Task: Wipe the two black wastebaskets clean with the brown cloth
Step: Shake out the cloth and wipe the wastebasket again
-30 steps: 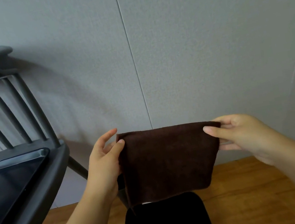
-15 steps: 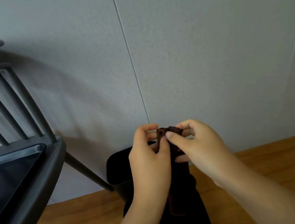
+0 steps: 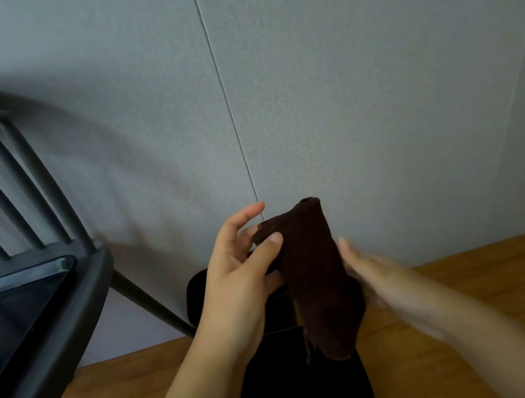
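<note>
We see one grey chair [image 3: 39,305] at nine o'clock, cut off. One black wastebasket [image 3: 304,393] at six o'clock, mostly hidden. One brown cloth [image 3: 316,280] hangs folded, pinched by our left hand [image 3: 242,271]; our blurred right hand [image 3: 381,276] lies flat against it.

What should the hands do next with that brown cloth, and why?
Probably lower the cloth onto the wastebasket below and start wiping. The left hand pinches it, folded and hanging clear above the basket; the right hand lies flat against it, blurred.
</note>
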A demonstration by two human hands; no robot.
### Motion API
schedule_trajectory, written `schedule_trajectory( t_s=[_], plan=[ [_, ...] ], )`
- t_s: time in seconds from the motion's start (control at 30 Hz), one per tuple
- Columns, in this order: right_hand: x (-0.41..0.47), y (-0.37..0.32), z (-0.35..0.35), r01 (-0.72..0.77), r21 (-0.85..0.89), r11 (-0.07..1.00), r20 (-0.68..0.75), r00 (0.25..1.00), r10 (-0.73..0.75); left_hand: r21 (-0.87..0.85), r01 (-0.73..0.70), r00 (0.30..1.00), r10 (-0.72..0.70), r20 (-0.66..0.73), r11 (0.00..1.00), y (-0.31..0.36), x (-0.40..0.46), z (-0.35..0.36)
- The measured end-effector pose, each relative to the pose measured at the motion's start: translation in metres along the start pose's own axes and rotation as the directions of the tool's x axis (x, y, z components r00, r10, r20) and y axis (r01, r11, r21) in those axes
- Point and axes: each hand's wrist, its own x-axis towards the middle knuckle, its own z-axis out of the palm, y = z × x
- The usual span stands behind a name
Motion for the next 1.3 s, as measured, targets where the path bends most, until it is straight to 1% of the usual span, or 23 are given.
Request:
schedule_trajectory(
  t_s=[0.03,0.1,0.17,0.23,0.27,0.3,0.37,0.43,0.53,0.6,0.67,0.8,0.87,0.93,0.97,1.03,1.07,1.1,1.13,1.17,1.2,1.23,1.3],
  plan=[
    [-0.001,0.005,0.0,0.006,0.06,0.998,0.057,0.998,-0.009,-0.045,0.029,1.0,-0.029,-0.002,0.999,-0.002,0.0,-0.002],
    [-0.004,0.006,0.002,0.108,0.161,0.981,0.007,0.994,-0.11,-0.104,0.135,0.99,-0.138,-0.023,0.985,-0.004,0.001,-0.011],
    [-0.006,0.007,0.002,0.255,0.078,0.964,-0.09,0.965,-0.248,-0.09,0.311,0.95,-0.313,0.001,0.946,-0.007,0.006,-0.024],
    [-0.008,0.004,0.003,0.341,-0.022,0.94,-0.096,0.935,-0.342,0.039,0.503,0.86,-0.504,0.078,0.864,-0.008,0.006,-0.029],
    [-0.009,0.003,0.005,0.356,-0.063,0.932,-0.085,0.929,-0.36,0.096,0.557,0.821,-0.564,0.087,0.825,-0.009,0.005,-0.029],
    [-0.009,0.003,0.007,0.352,-0.101,0.931,-0.068,0.931,-0.359,0.142,0.562,0.815,-0.575,0.074,0.815,-0.011,0.003,-0.027],
    [-0.01,0.003,0.007,0.294,-0.155,0.943,-0.021,0.954,-0.3,0.207,0.474,0.871,-0.49,0.028,0.856,-0.017,0.003,-0.024],
    [-0.011,0.006,0.0,0.185,-0.188,0.964,0.062,0.982,-0.176,0.219,0.351,0.935,-0.353,-0.032,0.911,-0.02,0.003,-0.021],
    [-0.013,0.011,-0.013,0.09,-0.15,0.984,0.115,0.991,-0.073,0.213,0.245,0.967,-0.223,-0.122,0.946,-0.018,0.005,-0.022],
    [-0.013,0.012,-0.017,0.076,-0.022,0.997,0.04,0.996,-0.075,0.192,0.241,0.967,-0.218,-0.133,0.951,-0.02,0.004,-0.021],
    [-0.012,0.012,-0.018,0.067,0.188,0.98,-0.028,0.998,-0.063,0.116,0.274,0.955,-0.256,-0.149,0.955,-0.024,0.003,-0.017],
    [-0.014,0.007,-0.012,0.051,0.6,0.798,0.021,0.997,-0.08,-0.056,0.31,0.925,-0.315,-0.211,0.949,-0.033,0.004,-0.008],
    [-0.014,0.004,-0.009,0.042,0.656,0.754,0.049,0.994,-0.098,-0.085,0.313,0.909,-0.325,-0.261,0.946,-0.037,0.007,-0.007],
    [-0.013,0.0,-0.004,0.054,0.611,0.79,0.042,0.994,-0.1,0.04,0.313,0.899,-0.282,-0.336,0.949,-0.045,0.009,-0.01],
    [-0.012,-0.001,-0.002,0.064,0.583,0.81,0.017,0.996,-0.091,0.195,0.315,0.904,-0.231,-0.359,0.929,-0.051,0.011,-0.012],
    [-0.009,-0.003,0.003,0.102,0.505,0.857,-0.06,0.995,-0.082,0.496,0.313,0.923,-0.136,-0.361,0.81,-0.06,0.009,-0.015],
    [-0.007,-0.003,0.006,0.128,0.445,0.886,-0.097,0.991,-0.094,0.535,0.311,0.93,-0.135,-0.342,0.785,-0.065,0.007,-0.015],
    [-0.005,-0.003,0.009,0.146,0.386,0.911,-0.118,0.987,-0.108,0.49,0.308,0.94,-0.183,-0.287,0.815,-0.068,0.003,-0.013],
    [-0.004,-0.002,0.013,0.153,0.346,0.926,-0.122,0.986,-0.118,0.371,0.332,0.94,-0.273,-0.203,0.868,-0.069,-0.001,-0.009],
    [-0.003,-0.002,0.017,0.15,0.337,0.929,-0.112,0.987,-0.119,0.201,0.387,0.922,-0.374,-0.098,0.9,-0.069,-0.004,-0.004],
    [-0.003,-0.001,0.02,0.14,0.356,0.924,-0.089,0.989,-0.116,0.036,0.445,0.896,-0.445,0.0,0.895,-0.067,-0.008,0.0],
    [-0.003,-0.001,0.022,0.127,0.384,0.914,-0.055,0.992,-0.115,-0.07,0.478,0.878,-0.473,0.076,0.876,-0.067,-0.011,0.002],
    [-0.005,-0.001,0.025,0.102,0.411,0.906,0.008,0.993,-0.115,-0.138,0.458,0.887,-0.44,0.143,0.878,-0.07,-0.013,0.0]
  ],
)
